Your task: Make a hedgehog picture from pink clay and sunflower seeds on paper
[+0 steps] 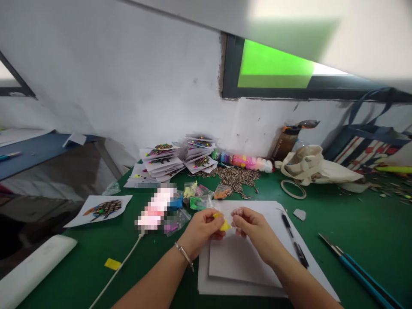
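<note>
My left hand [207, 225] pinches a piece of yellow modelling clay [224, 222] between thumb and fingers. Close beside it, my right hand [247, 221] has its fingertips closed on a crinkled clear plastic bag [237, 213]. Both hands are over a stack of white paper [244, 264]. On the paper's right side lies a black pen [301, 255]. Small bags of coloured clay lie just beyond the left hand, among them green clay [195, 203], orange clay [221, 194] and purple clay [171, 227].
Sunflower seeds [238, 179] are heaped near the wall beside stacked seed-picture cards [164, 161]. A tape roll [293, 189] and a cloth bag [310, 165] stand right of them. A blue-handled cutting tool [357, 266] lies at right. A cable [114, 272] crosses the left side.
</note>
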{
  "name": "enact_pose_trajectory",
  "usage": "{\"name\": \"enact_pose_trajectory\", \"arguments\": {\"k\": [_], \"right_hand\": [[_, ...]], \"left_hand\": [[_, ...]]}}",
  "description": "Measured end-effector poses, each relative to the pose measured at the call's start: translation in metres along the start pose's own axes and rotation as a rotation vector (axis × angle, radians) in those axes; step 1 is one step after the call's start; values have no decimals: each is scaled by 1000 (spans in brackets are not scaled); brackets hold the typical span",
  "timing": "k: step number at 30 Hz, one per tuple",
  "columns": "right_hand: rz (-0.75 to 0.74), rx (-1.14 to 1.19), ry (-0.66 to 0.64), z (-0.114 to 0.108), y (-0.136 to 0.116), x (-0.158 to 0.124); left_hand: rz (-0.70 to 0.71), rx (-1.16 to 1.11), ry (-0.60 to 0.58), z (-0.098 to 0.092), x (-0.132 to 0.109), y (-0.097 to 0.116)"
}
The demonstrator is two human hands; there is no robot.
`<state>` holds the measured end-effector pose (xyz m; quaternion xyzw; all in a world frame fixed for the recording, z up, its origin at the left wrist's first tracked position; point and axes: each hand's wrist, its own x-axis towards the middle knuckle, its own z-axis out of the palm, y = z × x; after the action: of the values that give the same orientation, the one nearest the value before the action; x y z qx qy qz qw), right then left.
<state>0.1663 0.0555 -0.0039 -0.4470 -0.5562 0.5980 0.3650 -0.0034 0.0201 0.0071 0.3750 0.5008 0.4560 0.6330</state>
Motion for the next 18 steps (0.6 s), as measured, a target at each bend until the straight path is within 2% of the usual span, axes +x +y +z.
{"name": "enact_pose_trajectory", "arguments": {"k": [3,6,9,12,15,18], "right_hand": [[-27,-64,39,-1,2,-2],[-10,-70,62,-2,4,-3],[-6,-12,51,-2,4,-2],[-18,-17,36,-4,5,-2],[-23,-101,29,-5,6,-3],[-5,-208,-8,-5,8,-6]], "left_hand": [[-10,58,-22,2,0,-1],[17,113,19,3,0,0],[48,125,67,4,2,1],[42,102,41,4,4,1],[27,94,5,3,5,1],[50,121,31,1,5,1]]}}
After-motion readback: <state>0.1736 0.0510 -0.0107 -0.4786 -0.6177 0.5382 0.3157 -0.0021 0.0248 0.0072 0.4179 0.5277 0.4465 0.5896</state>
